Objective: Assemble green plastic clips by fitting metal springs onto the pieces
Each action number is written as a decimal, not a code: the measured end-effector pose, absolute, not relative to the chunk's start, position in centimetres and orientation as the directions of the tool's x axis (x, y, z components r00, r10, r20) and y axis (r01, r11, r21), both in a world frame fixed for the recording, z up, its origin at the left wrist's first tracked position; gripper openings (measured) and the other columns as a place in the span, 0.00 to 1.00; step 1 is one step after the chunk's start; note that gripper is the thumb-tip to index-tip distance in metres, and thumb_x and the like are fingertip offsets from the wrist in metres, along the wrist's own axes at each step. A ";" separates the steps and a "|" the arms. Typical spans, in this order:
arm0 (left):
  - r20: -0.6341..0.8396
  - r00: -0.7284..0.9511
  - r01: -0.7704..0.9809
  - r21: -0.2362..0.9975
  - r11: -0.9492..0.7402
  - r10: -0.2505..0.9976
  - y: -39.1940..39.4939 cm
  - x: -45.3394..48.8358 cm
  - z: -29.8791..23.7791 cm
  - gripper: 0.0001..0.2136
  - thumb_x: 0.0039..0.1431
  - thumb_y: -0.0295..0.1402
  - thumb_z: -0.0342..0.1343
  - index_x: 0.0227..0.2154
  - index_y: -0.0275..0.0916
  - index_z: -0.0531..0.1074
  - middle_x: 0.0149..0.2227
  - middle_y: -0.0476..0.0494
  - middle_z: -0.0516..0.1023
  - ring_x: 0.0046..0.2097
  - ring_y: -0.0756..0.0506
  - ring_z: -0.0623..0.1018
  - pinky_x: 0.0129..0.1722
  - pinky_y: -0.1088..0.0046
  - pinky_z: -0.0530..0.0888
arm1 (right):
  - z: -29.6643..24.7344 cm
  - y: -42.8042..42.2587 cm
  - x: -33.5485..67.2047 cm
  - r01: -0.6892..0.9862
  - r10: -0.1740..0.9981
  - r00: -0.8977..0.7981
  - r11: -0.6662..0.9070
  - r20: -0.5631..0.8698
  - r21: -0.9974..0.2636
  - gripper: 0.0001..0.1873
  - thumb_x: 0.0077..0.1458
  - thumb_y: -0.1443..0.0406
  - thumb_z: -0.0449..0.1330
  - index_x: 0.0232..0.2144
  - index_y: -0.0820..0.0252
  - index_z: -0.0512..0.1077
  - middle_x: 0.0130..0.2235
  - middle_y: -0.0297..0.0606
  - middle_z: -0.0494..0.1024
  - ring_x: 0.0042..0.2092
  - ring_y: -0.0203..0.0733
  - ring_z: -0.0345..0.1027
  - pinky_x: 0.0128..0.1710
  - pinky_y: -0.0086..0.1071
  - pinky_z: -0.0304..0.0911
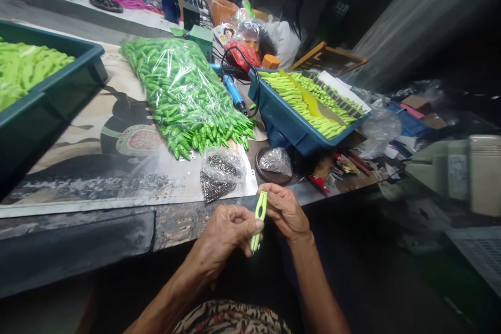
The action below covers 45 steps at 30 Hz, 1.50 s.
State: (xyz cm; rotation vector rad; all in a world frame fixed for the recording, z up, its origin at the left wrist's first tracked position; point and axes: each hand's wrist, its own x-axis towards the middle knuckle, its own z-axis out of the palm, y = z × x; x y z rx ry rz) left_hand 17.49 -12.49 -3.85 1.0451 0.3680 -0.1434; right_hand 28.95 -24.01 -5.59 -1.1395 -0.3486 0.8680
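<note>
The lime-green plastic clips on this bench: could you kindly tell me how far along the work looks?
Apparently done: the blue tray and dark green tray hold lime-green pieces. In hand: one lime-green clip, held by the left hand and right hand. Apparently left: a full clear plastic bag of green pieces and a bag of dark metal bits.

A clear plastic bag of lime-green plastic parts [183, 96] lies on a printed sheet [90, 135], just beside a blue electric screwdriver [234, 93]. A blue plastic tray [282, 122] holds more green parts; a dark green tray [47, 130] stands at the left.
</note>
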 end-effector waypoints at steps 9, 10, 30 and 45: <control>-0.282 0.956 0.241 0.914 0.326 0.083 -11.6 17.4 -3.6 0.10 0.48 0.34 0.55 0.18 0.33 0.68 0.16 0.51 0.69 0.18 0.54 0.66 0.20 0.78 0.60 | -5.7 -23.3 29.1 -0.348 0.751 0.644 0.116 -0.148 -0.930 0.10 0.47 0.63 0.62 0.31 0.66 0.73 0.20 0.27 0.57 0.18 0.22 0.39 0.14 0.20 0.34; -0.276 0.958 0.239 0.923 0.302 0.083 -11.4 17.3 -3.5 0.09 0.48 0.33 0.54 0.18 0.33 0.68 0.16 0.51 0.68 0.18 0.54 0.66 0.20 0.78 0.60 | -5.6 -23.2 29.0 -0.338 0.751 0.645 0.113 -0.143 -0.934 0.10 0.47 0.63 0.62 0.31 0.66 0.73 0.20 0.28 0.58 0.18 0.22 0.39 0.14 0.20 0.34; -0.097 0.942 0.129 0.988 -0.081 0.322 -2.8 11.3 -0.4 0.07 0.49 0.33 0.54 0.21 0.35 0.70 0.19 0.54 0.62 0.24 0.53 0.60 0.23 0.78 0.57 | 0.5 -14.5 25.7 0.353 0.884 0.401 0.091 0.239 -0.931 0.07 0.55 0.64 0.56 0.34 0.58 0.72 0.29 0.34 0.64 0.26 0.31 0.55 0.22 0.26 0.49; -0.004 0.870 0.074 0.990 -0.122 0.492 0.1 7.4 -2.5 0.06 0.49 0.31 0.52 0.22 0.34 0.70 0.20 0.53 0.64 0.25 0.53 0.62 0.25 0.79 0.59 | 0.8 -9.0 23.2 0.645 0.939 0.052 0.229 0.341 -0.729 0.06 0.57 0.67 0.54 0.34 0.62 0.70 0.29 0.34 0.63 0.33 0.35 0.59 0.32 0.28 0.54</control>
